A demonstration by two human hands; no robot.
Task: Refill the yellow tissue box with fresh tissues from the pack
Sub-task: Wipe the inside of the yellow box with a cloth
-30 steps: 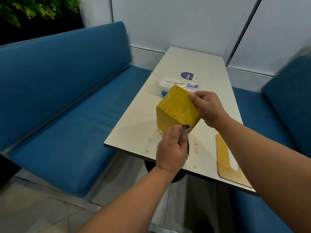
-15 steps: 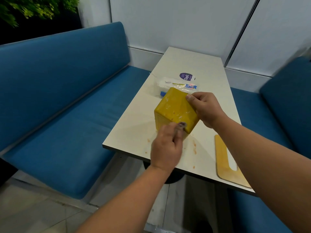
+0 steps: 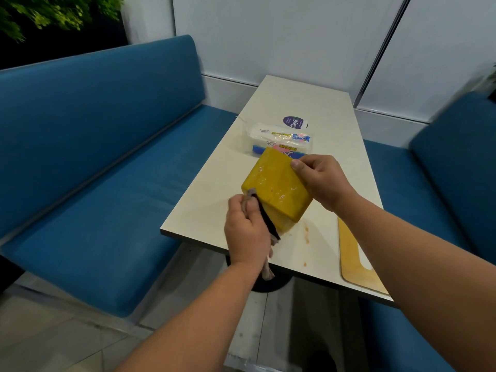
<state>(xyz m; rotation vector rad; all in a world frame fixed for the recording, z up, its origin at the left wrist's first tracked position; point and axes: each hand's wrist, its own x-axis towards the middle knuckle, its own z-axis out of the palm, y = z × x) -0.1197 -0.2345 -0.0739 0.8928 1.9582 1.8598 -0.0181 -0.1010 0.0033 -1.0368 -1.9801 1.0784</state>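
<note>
Hands (image 3: 320,181) grip yellow tissue box (image 3: 276,189) and cloth (image 3: 264,218); sticker (image 3: 294,122) reads "ClayG".

One yellow tissue box (image 3: 276,190), one tissue pack (image 3: 279,139), two hands, one wooden board (image 3: 354,267), one round sticker (image 3: 294,122).

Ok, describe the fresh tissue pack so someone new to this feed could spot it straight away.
Start at the long white table between the blue benches. Just beyond the yellow tissue box held in both hands lies the tissue pack, flat on the tabletop, with a round purple sticker behind it. It is the only clear plastic wrapper, showing white tissues and blue and pink print.
</note>
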